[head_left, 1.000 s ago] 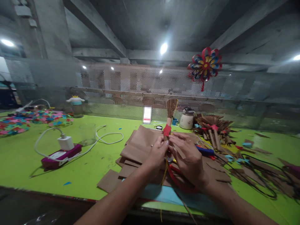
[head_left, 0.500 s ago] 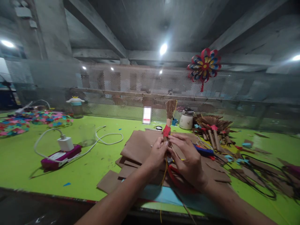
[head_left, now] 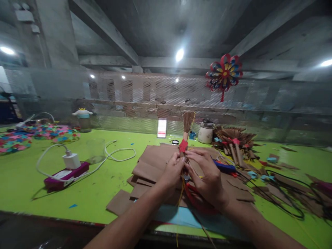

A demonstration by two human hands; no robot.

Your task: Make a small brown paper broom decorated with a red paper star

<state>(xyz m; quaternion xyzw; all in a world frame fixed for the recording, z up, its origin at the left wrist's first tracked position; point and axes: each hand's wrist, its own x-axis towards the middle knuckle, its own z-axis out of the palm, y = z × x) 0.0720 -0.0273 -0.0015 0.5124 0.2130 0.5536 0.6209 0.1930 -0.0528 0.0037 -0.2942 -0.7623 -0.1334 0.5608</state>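
Observation:
A small brown paper broom [head_left: 188,121] stands upright before me, with a fanned top and a red paper piece [head_left: 183,146] around its handle. My left hand [head_left: 174,169] closes its fingers round the lower handle. Against the same spot, the thumb and fingertips of my right hand [head_left: 209,176] press together; its fingers partly hide the handle. Yellow string [head_left: 180,200] hangs below my hands. Red-handled scissors [head_left: 192,195] show under my right palm; whether that hand bears them I cannot tell. Flat brown paper sheets [head_left: 147,166] lie stacked beneath my hands.
Several finished paper brooms [head_left: 236,145] are piled at right, near a blue-handled tool [head_left: 224,166] and black cord [head_left: 285,204]. A white jar [head_left: 205,132] stands behind. At left are a purple power strip [head_left: 66,177], a clear cup [head_left: 95,151] and colourful paper stars [head_left: 52,133].
The whole view has shifted slightly. Both hands keep nearly the same grip on the broom.

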